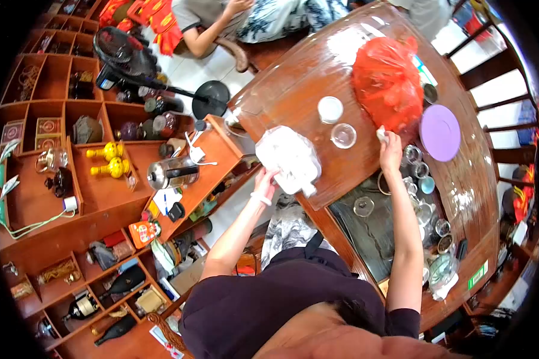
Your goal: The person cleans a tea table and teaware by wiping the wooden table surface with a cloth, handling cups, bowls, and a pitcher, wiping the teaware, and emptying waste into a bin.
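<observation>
The left hand [266, 182] holds a white, filled plastic bag [286, 157] by its near left edge, its fingers closed on the film; the bag is at the left edge of a glossy wooden table [287, 99]. A white bracelet [260, 198] circles the left wrist. The right hand [391, 154] reaches over the table, its fingers drawn narrow around a small white piece [381, 134], just beside the near side of a bulging red plastic bag [386, 78]; what the piece is, I cannot tell. Between the two bags stand a white-topped round container [330, 110] and a clear round container [344, 136]. A purple disc [440, 133] lies to the right of the red bag, and small glass cups [422, 170] cluster near the right forearm. Nearer, a dark tray [347, 222] set into the table bears a clear glass piece [363, 206]. On the left, a kettle [182, 173] with a dark handle rests on a wooden side counter [217, 146], with two yellow gourd-shaped ornaments [110, 159] farther left on the shelving [49, 81]. At the far side, another person's forearm [212, 35] is bent upward.
</observation>
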Demonstrator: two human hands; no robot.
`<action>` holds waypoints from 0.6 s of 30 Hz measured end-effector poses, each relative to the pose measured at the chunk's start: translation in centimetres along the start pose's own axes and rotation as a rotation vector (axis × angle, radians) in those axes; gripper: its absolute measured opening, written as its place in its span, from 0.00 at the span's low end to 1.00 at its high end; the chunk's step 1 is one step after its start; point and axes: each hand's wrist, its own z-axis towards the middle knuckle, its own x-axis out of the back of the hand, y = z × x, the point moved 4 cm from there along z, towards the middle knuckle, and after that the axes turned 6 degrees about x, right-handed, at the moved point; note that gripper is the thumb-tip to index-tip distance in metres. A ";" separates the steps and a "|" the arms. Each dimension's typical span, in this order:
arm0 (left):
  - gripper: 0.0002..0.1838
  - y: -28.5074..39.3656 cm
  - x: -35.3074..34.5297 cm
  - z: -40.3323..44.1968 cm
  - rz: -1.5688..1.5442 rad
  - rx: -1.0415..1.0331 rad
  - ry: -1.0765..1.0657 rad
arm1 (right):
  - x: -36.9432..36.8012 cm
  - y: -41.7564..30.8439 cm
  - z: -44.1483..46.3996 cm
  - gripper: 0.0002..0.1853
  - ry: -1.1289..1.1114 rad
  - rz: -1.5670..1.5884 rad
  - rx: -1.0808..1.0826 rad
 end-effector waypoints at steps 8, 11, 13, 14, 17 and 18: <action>0.31 7.4 9.3 -1.3 -0.180 0.109 -0.284 | -8.3 -7.1 -11.5 0.15 -0.548 0.484 -0.270; 0.31 7.8 12.3 -0.3 -0.237 0.064 -0.246 | -9.4 -10.3 -15.2 0.10 -0.612 0.347 0.292; 0.31 6.7 14.5 -0.1 -0.270 0.082 -0.215 | -9.8 -11.3 -12.9 0.12 -0.571 0.317 0.245; 0.31 6.0 14.7 -0.3 -0.237 0.072 -0.195 | -10.5 -11.8 -11.1 0.11 -0.492 0.325 0.296; 0.29 3.1 16.8 -0.3 -0.213 0.090 -0.136 | -15.5 -14.2 -4.2 0.11 -0.409 0.405 0.286; 0.27 1.7 18.2 -0.9 -0.207 0.099 -0.090 | -17.2 -15.9 -1.6 0.12 -0.408 0.470 0.196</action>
